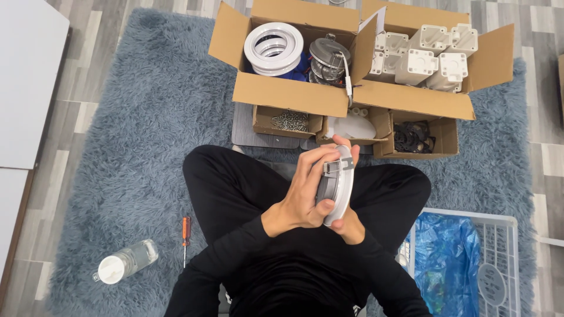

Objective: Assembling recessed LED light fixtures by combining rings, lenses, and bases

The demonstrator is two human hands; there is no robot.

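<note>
Between the person's two palms, above the crossed legs, sits a round recessed light fitting [336,185], white-rimmed with a grey metal back and a small spring clip near its top edge. The left hand [302,194] wraps over the grey back, fingers curled up toward the clip and closed on the housing; the right hand [351,226] cups the white face from below and behind, mostly hidden, its fingertips [352,149] just showing above the rim, so it too appears clamped on the fitting. Judged from its look, the fitting is light and stiff, a thin shell of metal and plastic; the white rim looks smooth and may slip, the clip is springy and could snap on a finger. The best hold seems to be across rim and back, as here, clear of the clip. The disc stands on edge, white face turned to the person's right and grey back to the left; its flat plane runs roughly away from the body, with the clip end toward the boxes. Just beyond the knees lie open cardboard boxes: one with white rings [273,48] and metal housings [329,58], one with white plastic blocks [426,56], and smaller trays of metal clips [289,121] and dark parts [413,136]. On the grey shag rug [135,135] to the left rest an orange-handled screwdriver [185,232] and a clear bottle [126,261]; a white basket with a blue bag [449,252] stands at the right.
</note>
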